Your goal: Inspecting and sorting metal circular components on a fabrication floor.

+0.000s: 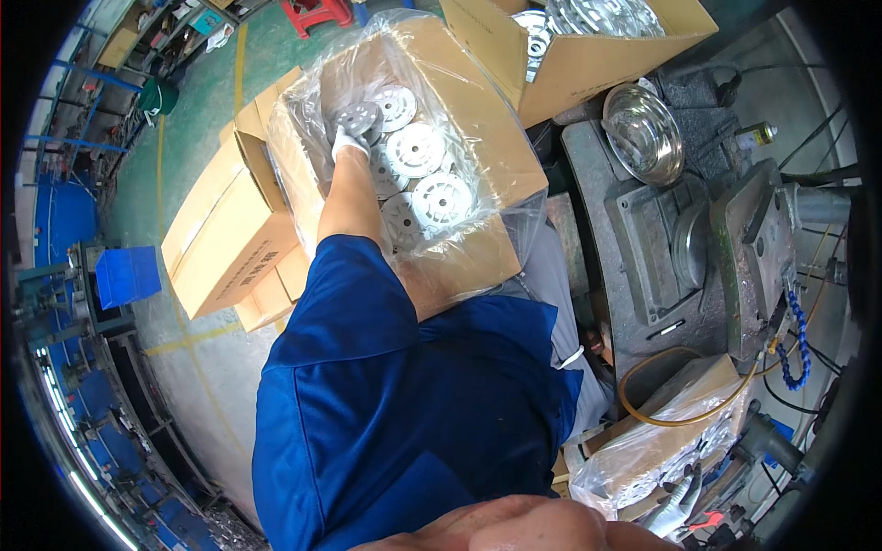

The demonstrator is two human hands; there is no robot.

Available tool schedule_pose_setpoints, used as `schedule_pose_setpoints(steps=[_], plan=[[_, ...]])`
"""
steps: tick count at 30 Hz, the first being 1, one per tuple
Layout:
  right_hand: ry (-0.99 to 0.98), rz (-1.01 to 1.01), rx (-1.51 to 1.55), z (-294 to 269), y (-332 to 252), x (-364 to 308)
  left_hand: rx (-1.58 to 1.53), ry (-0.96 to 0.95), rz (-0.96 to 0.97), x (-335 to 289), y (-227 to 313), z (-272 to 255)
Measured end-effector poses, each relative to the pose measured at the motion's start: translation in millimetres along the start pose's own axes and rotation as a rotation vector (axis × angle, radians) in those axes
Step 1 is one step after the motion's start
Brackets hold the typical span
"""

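Nearest the camera, at about five o'clock, the person's gloved right hand [677, 500] rests at the edge of a plastic-lined carton [643, 441] holding more metal parts; whether its fingers are wide or closed on anything cannot be told. From the blue sleeve [367, 303] in the middle of the picture, the bare left forearm runs up toward eleven o'clock into a large cardboard box [496, 138] lined with a clear plastic bag [303, 101]. Inside lie round silver slotted discs [418, 151], flat and stacked in rows. The left hand [347, 140], in a white glove, has its fingers closed on the edge of one disc [358, 118] at the box's far left corner; that disc is tilted, its face turned up toward the camera, and being round it shows no long axis. At nine o'clock stand closed cartons [220, 230] on the green floor. Farther off, at one o'clock, another open box [588, 46] holds similar discs, and beside it at two o'clock a shiny metal bowl [643, 133] sits on the press machine [698, 248].
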State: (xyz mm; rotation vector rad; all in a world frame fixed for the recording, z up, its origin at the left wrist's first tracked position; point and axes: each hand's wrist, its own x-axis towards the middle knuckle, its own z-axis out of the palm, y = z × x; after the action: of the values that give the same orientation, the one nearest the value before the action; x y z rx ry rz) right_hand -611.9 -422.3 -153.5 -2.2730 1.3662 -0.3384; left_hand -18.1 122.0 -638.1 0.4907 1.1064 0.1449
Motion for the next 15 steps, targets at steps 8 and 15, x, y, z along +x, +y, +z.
schedule_pose_setpoints(steps=[8, 15], plan=[[-0.252, -0.014, 0.171, 13.0, 8.3, 31.4, -0.063, 0.181, 0.042, -104.6, 39.0, 30.4], [-0.4, -0.159, 0.2, 26.0, -18.1, 13.0, 0.42, -0.6, 0.303, -310.2, 11.5, -11.1]])
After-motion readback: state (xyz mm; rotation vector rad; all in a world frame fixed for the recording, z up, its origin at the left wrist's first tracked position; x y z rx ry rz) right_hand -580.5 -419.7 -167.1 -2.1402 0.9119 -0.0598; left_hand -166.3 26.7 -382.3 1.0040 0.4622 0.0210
